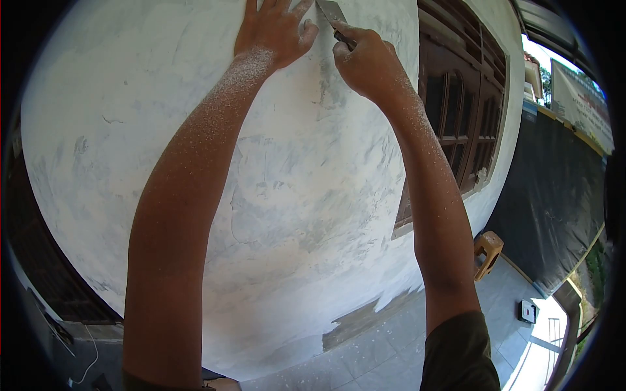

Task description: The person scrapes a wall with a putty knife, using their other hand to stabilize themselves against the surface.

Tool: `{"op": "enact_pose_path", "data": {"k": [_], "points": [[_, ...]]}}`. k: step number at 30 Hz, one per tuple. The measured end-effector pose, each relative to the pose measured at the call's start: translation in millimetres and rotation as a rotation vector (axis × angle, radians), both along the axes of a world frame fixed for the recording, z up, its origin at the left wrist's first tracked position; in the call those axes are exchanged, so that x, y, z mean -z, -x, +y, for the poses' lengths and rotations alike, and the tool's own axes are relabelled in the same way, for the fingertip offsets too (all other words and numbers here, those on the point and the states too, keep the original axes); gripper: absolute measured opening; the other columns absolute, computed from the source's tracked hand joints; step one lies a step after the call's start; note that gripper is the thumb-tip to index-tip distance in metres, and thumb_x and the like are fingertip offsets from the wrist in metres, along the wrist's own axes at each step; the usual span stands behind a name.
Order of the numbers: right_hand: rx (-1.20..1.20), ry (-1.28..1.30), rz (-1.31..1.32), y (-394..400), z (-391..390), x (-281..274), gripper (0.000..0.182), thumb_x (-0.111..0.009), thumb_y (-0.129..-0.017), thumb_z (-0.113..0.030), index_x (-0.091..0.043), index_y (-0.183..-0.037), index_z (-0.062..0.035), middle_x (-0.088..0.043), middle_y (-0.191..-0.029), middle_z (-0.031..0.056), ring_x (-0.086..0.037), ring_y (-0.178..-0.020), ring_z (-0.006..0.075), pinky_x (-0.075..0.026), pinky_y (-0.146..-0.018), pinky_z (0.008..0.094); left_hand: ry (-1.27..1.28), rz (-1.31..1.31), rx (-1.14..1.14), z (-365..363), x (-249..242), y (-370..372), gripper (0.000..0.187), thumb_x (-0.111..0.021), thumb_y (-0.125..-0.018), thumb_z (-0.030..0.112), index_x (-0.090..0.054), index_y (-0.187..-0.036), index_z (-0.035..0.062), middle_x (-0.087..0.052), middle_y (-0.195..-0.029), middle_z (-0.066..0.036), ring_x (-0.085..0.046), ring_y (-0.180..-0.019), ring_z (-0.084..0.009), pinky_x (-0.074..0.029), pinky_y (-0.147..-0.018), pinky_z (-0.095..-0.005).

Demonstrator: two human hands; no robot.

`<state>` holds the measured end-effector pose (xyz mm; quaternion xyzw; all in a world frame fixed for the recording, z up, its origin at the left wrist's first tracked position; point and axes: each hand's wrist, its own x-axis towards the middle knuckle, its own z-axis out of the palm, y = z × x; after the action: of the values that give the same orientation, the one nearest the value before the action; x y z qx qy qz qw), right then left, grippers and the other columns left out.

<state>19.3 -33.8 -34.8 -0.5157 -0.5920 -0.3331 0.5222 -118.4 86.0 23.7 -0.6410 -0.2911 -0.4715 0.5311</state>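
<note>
At the top of the head view my left hand (275, 31) lies against the white, patchy wall (293, 169), its fingers spread and partly cut off by the frame's upper edge. Just to the right, my right hand (368, 62) is closed around the dark handle of a putty knife (332, 11). The knife's flat metal blade points up and left and seems to touch the wall. White dust coats both forearms and the fingers.
A brown wooden window (456, 104) is set in the wall at right. Beyond it stand a yellow-brown plastic stool (488, 254) and a dark sheet barrier (554, 195). White flakes dot the tiled floor (385, 355). A white cable (91, 352) lies at lower left.
</note>
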Motion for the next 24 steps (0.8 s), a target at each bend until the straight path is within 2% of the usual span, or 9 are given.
{"op": "enact_pose_path", "data": {"k": [2,6,9,11,18,20,24], "points": [[-0.032,-0.045,-0.010,0.6,1.6,11.8,0.044,-0.057,-0.097,-0.018,-0.064,-0.140,-0.0123,-0.074,-0.115,0.0228,-0.075,-0.094,0.0327,-0.057,-0.093,0.0423,0.006,-0.008,0.023,0.4,0.5,0.3,0.065,-0.042,-0.103,0.044,-0.035,-0.160,0.0133,-0.024,-0.169,-0.013,-0.014,-0.158,-0.0286,-0.003,-0.129,-0.0515],[-0.034,0.023,0.058,2.0,0.0,-8.8,0.044,-0.057,-0.097,-0.017,-0.065,-0.140,-0.0129,-0.074,-0.115,0.0231,-0.075,-0.092,0.0323,-0.058,-0.091,0.0420,0.024,-0.003,0.041,2.8,-0.7,-2.0,0.064,-0.044,-0.103,0.043,-0.037,-0.159,0.0131,-0.024,-0.169,-0.013,-0.014,-0.158,-0.0284,-0.003,-0.129,-0.0514],[-0.026,-0.007,-0.004,-2.9,10.1,-5.2,0.044,-0.058,-0.097,-0.018,-0.065,-0.140,-0.0129,-0.075,-0.111,0.0225,-0.075,-0.086,0.0310,-0.059,-0.086,0.0407,0.027,-0.007,0.052,2.0,-0.8,-0.9,0.064,-0.044,-0.103,0.042,-0.037,-0.158,0.0130,-0.024,-0.169,-0.013,-0.014,-0.158,-0.0284,-0.003,-0.129,-0.0510],[-0.024,-0.128,-0.088,-7.7,11.3,12.2,0.044,-0.058,-0.097,-0.020,-0.064,-0.140,-0.0117,-0.076,-0.105,0.0213,-0.074,-0.076,0.0272,-0.059,-0.079,0.0390,0.035,-0.017,0.065,1.9,-1.1,-1.5,0.063,-0.044,-0.103,0.042,-0.037,-0.159,0.0130,-0.024,-0.169,-0.013,-0.014,-0.158,-0.0284,-0.003,-0.129,-0.0507],[-0.018,0.029,0.026,2.6,-2.6,-8.0,0.044,-0.058,-0.098,-0.021,-0.064,-0.141,-0.0129,-0.076,-0.105,0.0210,-0.074,-0.076,0.0243,-0.059,-0.078,0.0389,0.039,-0.010,0.046,1.1,-0.8,-0.7,0.064,-0.044,-0.103,0.042,-0.037,-0.159,0.0129,-0.023,-0.170,-0.013,-0.014,-0.158,-0.0285,-0.003,-0.129,-0.0506],[-0.065,0.025,0.014,2.6,-5.0,7.5,0.042,-0.061,-0.095,-0.013,-0.066,-0.135,-0.0032,-0.072,-0.113,0.0277,-0.075,-0.099,0.0401,-0.060,-0.094,0.0474,0.030,-0.010,0.050,0.1,-2.2,-0.4,0.064,-0.044,-0.103,0.042,-0.037,-0.159,0.0128,-0.023,-0.170,-0.014,-0.014,-0.158,-0.0286,-0.004,-0.129,-0.0507],[-0.097,0.000,0.033,2.3,0.4,-7.6,0.043,-0.061,-0.094,-0.014,-0.065,-0.135,-0.0028,-0.073,-0.112,0.0276,-0.074,-0.099,0.0407,-0.059,-0.094,0.0476,0.036,-0.014,0.036,-1.5,-0.8,0.5,0.064,-0.044,-0.103,0.043,-0.036,-0.159,0.0128,-0.024,-0.169,-0.014,-0.014,-0.158,-0.0288,-0.004,-0.129,-0.0509]]}}
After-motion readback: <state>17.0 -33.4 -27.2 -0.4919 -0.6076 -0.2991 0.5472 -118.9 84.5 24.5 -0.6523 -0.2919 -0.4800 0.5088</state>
